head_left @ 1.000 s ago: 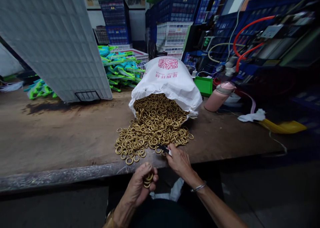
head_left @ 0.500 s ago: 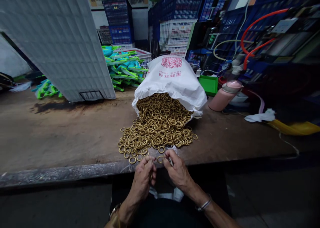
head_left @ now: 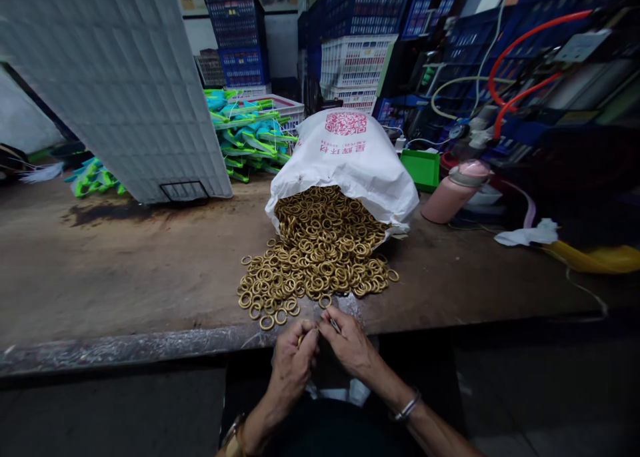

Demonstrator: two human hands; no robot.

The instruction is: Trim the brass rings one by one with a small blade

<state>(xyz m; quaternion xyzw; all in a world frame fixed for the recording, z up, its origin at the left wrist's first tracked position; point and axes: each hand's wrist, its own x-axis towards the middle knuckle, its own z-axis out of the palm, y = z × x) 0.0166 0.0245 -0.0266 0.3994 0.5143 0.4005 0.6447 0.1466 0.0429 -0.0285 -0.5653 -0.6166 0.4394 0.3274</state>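
My left hand is closed in a pinch at the table's front edge, with part of a gold-coloured ring showing between its fingers. Its fingertips meet those of my right hand, which is closed too. A small greyish piece shows inside the right fingers, too little of it to name. Just beyond both hands, a heap of gold-coloured rings spills out of a white sack with red print, lying on its side. One loose ring lies closest to my right fingertips.
A grey-white ribbed panel stands at left on the wooden table. Green and turquoise plastic pieces are piled behind it. A pink bottle and green tray stand right of the sack. Stacked crates fill the back.
My hands have come together and drawn slightly nearer to me. The ring that showed between them at the right fingertips is no longer visible there; part of one shows in my left hand.
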